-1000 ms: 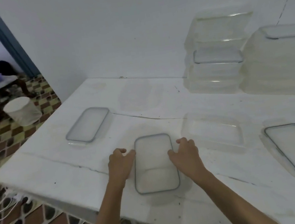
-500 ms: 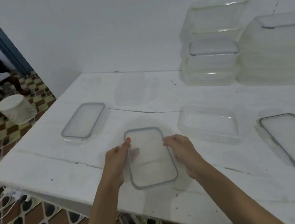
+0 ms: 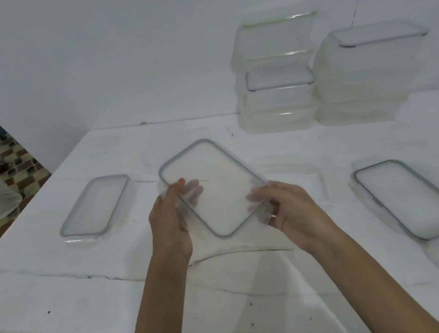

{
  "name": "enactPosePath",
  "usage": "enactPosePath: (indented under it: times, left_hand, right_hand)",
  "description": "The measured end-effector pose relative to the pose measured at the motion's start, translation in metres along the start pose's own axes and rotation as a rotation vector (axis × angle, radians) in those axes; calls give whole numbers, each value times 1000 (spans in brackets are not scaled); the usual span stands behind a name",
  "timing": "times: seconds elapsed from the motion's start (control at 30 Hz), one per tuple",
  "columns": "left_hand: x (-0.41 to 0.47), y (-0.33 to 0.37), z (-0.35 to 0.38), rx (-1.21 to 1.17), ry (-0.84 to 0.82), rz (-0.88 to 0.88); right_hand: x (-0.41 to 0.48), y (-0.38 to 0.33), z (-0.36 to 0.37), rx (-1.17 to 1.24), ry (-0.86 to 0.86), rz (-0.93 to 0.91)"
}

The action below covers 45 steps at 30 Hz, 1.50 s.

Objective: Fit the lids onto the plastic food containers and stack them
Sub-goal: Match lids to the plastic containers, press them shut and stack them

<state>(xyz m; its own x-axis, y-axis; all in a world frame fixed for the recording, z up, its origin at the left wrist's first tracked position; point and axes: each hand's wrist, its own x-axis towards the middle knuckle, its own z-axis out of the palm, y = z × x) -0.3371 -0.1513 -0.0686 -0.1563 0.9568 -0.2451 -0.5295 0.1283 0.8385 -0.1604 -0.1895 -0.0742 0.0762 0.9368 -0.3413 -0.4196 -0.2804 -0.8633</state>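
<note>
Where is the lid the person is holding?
The held lid is mid-frame in the head view, above the table, between left hand and right hand; a small lid lies left of it, a large lid right.

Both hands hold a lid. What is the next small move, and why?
Probably shift the lid right, over the open container: left hand and right hand grip it above the table, and that container lies uncovered.

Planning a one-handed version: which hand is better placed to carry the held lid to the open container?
Probably right. The right hand grips the lid on the side next to the container; the left hand is farther.
</note>
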Motion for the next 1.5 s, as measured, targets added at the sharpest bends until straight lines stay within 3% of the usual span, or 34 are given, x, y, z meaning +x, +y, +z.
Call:
enactPosePath:
  times: [0.17,0.27,0.47,0.67,0.8,1.0,1.3,1.5]
  left_hand:
    - [9,5,40,66,-208,-84]
    - [25,-6,60,31,-188,-113]
    - [49,-37,91,-72,-169,-344]
    - [54,-54,95,-15,-200,-389]
    - [57,-56,94,201,-209,-328]
    - [66,-62,90,646,-116,-32]
    - [77,-76,74,681,-164,-10]
    - [81,-80,82,598,-210,-61]
  right_hand:
    - [11,-42,-44,39,167,-137]
    - [19,-57,-70,-10,246,-192]
    - [40,-65,-105,-101,362,-279]
    - [52,-65,-120,-238,449,-304]
    - [58,-63,-127,-330,412,-273]
    - [76,-55,-128,-395,447,-270]
    - [90,-26,-115,-625,575,-279]
    - [83,-25,-119,-468,622,-232]
